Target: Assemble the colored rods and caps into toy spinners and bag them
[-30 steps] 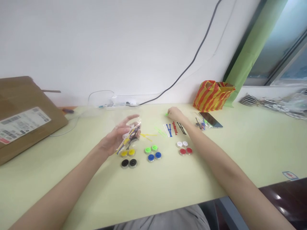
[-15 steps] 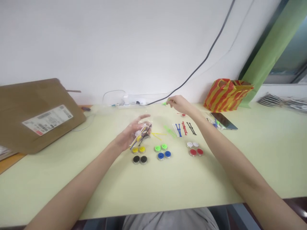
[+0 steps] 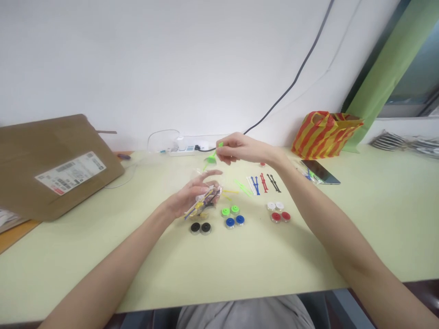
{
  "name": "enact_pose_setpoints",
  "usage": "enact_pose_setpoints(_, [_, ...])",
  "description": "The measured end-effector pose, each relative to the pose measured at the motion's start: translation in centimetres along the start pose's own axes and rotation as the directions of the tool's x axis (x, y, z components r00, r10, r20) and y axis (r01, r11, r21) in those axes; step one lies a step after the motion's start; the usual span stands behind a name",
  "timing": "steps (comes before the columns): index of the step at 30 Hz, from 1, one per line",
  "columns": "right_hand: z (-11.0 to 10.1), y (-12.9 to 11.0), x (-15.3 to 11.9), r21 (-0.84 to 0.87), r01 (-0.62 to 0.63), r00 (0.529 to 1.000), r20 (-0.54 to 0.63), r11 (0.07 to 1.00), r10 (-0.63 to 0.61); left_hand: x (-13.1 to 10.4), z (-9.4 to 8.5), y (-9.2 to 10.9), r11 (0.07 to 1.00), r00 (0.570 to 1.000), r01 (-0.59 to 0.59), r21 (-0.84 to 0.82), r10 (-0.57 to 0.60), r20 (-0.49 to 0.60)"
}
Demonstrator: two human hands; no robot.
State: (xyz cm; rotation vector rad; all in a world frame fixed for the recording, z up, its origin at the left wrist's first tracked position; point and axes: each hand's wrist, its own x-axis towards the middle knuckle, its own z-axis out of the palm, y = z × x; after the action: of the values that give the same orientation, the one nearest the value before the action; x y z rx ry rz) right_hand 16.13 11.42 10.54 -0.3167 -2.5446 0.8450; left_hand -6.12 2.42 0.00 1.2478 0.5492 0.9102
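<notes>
Fingers (image 3: 213,173) of the left hand (image 3: 185,196) first: curled around a clear bag (image 3: 203,204) with mixed sticks in it, index finger stretched out to the right. Nearer the front of the tabletop (image 3: 192,269): two black discs (image 3: 200,228). Just above the bag, slightly to the right: a small green piece (image 3: 211,159), held in the air, pinched at its upper end by the fingers of the right hand (image 3: 237,148). Slants along its long axis from upper right to lower left, thin end pointing down and left, toward the bag. Right hand nearest the gripped end, left hand nearest the free tip. Touching the bag's film or just apart: cannot tell. Farther right, on the tabletop: green sticks (image 3: 243,187), red sticks (image 3: 263,183) and black sticks (image 3: 274,183).
</notes>
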Motion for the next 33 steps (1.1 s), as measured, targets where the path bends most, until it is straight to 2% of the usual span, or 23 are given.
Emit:
enact_pose_setpoints(3, [0.5, 0.3, 0.3, -0.036, -0.013, 0.998, 0.06, 0.999, 0.015, -0.1, 0.1, 0.0, 0.999, 0.996, 0.039, 0.016, -0.04, 0.075])
enact_pose_setpoints(7, [1.1, 0.4, 0.6, -0.101, 0.0, 0.998, 0.064, 0.995, 0.007, -0.2, 0.2, 0.0, 0.998, 0.996, 0.052, 0.023, -0.054, 0.076])
enact_pose_setpoints(13, [1.9, 0.3, 1.3, -0.179, 0.088, 0.996, -0.013, 0.98, -0.092, -0.2, 0.4, 0.1, 1.0, 0.997, 0.02, 0.018, -0.021, 0.072])
enact_pose_setpoints(17, [2.6, 0.2, 1.7, -0.196, 0.114, 0.978, -0.15, 0.974, -0.144, -0.2, 0.4, 0.1, 1.0, 0.998, 0.023, 0.006, -0.023, 0.057])
enact_pose_setpoints(19, [3.0, 0.2, 1.9, -0.174, 0.123, 0.972, -0.18, 0.977, -0.154, -0.3, 0.3, 0.0, 1.0, 0.999, 0.025, -0.011, -0.024, 0.045])
enact_pose_setpoints(24, [4.0, 0.6, 2.0, -0.143, 0.163, 0.986, -0.02, 0.976, -0.167, -0.5, -0.1, -0.2, 0.999, 1.0, 0.018, -0.049, -0.017, 0.015])
enact_pose_setpoints(26, [4.0, 0.6, 2.0, -0.128, 0.175, 0.985, 0.01, 0.976, -0.175, -0.4, -0.1, -0.1, 0.999, 1.0, 0.008, -0.039, -0.007, 0.019])
enact_pose_setpoints(28, [3.6, 0.7, 2.0, -0.116, 0.165, 0.984, -0.041, 0.979, -0.171, -0.3, 0.1, 0.1, 1.0, 1.0, -0.01, -0.023, 0.011, 0.02])
enact_pose_setpoints(30, [2.4, 1.5, 2.0, -0.152, 0.123, 0.974, -0.17, 0.981, -0.148, -0.1, 0.4, 0.2, 0.999, 1.0, -0.03, -0.013, 0.03, 0.004])
enact_pose_setpoints(33, [-0.2, 4.7, 1.2, -0.309, -0.062, 0.907, -0.414, 0.949, -0.075, 0.1, 0.5, 0.3, 0.997, 0.994, -0.08, -0.024, 0.077, -0.082])
